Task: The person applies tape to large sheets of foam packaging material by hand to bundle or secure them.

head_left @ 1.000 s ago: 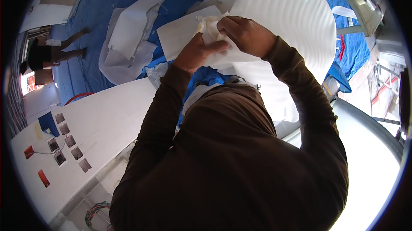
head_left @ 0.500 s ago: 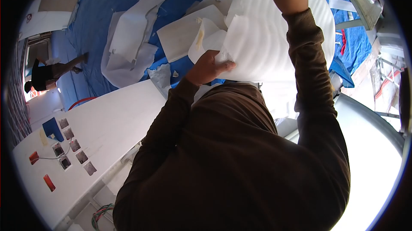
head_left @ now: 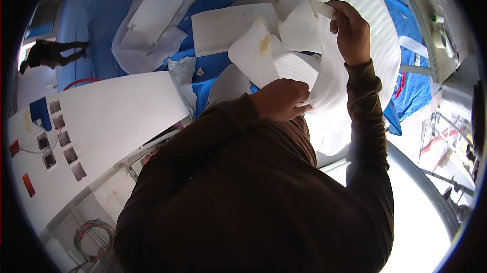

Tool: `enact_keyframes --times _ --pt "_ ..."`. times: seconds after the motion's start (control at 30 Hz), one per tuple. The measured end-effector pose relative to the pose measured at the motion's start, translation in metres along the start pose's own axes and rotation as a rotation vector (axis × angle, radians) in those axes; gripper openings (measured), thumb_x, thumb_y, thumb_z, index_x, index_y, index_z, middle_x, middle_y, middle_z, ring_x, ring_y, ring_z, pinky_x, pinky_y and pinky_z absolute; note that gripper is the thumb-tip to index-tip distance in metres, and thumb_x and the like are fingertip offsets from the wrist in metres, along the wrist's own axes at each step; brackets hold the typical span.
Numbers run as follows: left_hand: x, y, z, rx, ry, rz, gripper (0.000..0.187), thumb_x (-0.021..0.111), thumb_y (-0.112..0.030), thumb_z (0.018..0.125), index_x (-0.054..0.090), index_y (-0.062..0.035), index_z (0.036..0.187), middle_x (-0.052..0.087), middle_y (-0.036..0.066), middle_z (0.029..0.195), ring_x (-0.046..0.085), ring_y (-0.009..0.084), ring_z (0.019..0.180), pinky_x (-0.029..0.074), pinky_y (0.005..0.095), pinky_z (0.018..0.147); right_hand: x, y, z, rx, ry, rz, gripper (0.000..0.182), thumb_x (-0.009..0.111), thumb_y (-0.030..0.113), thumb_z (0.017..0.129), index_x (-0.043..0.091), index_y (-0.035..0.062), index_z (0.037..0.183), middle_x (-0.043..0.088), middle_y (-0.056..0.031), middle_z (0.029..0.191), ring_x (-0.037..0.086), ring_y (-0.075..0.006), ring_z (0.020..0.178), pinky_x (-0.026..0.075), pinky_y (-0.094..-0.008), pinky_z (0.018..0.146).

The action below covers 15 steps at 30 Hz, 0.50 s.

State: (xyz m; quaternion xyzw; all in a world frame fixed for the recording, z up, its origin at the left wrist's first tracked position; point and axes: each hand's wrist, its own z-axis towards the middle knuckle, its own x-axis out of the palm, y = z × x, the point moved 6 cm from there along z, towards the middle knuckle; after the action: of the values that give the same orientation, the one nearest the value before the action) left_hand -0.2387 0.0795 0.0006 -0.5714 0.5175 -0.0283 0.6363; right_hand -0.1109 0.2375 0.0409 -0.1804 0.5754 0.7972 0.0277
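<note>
A large, thin white sheet, like packing foam [head_left: 332, 70], curves in front of my body and hangs down below my hands. My left hand [head_left: 284, 99] is closed, its fingers and thumb pinching the edge of this sheet. Higher up and to the right, my right hand [head_left: 352, 32] pinches a short pale strip [head_left: 323, 9] that looks like tape. The strip's other end reaches the sheet's upper edge. A yellowish tape piece [head_left: 264, 44] sticks to a curled part of the sheet to the left.
Blue tarp [head_left: 203, 90] covers the floor, with a flat white board [head_left: 231, 27] and crumpled white sheeting [head_left: 152, 19] on it. At left is a white panel [head_left: 122, 105] with square cut-outs. Tape rolls lie on a shelf [head_left: 431, 44] at right. A person [head_left: 48, 55] stands far left.
My left hand has moved right and slightly down along the sheet. My right hand has come lower, and the pale strip now shows in it. The sheet's near part has folded back.
</note>
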Motion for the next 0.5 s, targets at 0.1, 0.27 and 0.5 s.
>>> enact_keyframes --times 0.1,0.27,0.5 --pt "0.004 0.013 0.001 0.122 -0.064 -0.142 0.026 0.07 -0.024 0.09 0.065 0.0014 0.092 0.066 0.018 0.09 0.064 0.0424 0.087 0.051 0.0473 0.078 -0.013 0.006 -0.017 0.056 -0.183 0.034 0.025 0.047 0.004 0.102 0.067 0.0047 0.116 0.06 -0.0011 0.072 0.057 -0.0066 0.064 0.047 -0.0244 0.059" --pt "-0.004 0.045 0.008 0.138 0.148 -0.491 0.034 0.072 -0.021 0.092 0.064 -0.0001 0.118 0.068 0.018 0.113 0.066 0.0306 0.101 0.051 0.0412 0.09 -0.002 0.006 -0.055 0.196 -0.402 0.043 0.015 0.06 0.008 0.098 0.058 0.0044 0.112 0.068 -0.0085 0.07 0.069 -0.0188 0.061 0.054 -0.0326 0.056" --pt "-0.049 0.095 0.023 0.168 -0.059 -1.18 0.057 0.062 -0.012 0.099 0.033 -0.0058 0.148 0.045 0.019 0.142 0.05 0.029 0.128 0.046 0.0422 0.106 0.067 0.047 -0.171 0.32 -0.897 -0.177 0.015 0.067 0.0 0.085 0.063 0.004 0.099 0.067 -0.0147 0.099 0.066 -0.0338 0.083 0.055 -0.0414 0.073"
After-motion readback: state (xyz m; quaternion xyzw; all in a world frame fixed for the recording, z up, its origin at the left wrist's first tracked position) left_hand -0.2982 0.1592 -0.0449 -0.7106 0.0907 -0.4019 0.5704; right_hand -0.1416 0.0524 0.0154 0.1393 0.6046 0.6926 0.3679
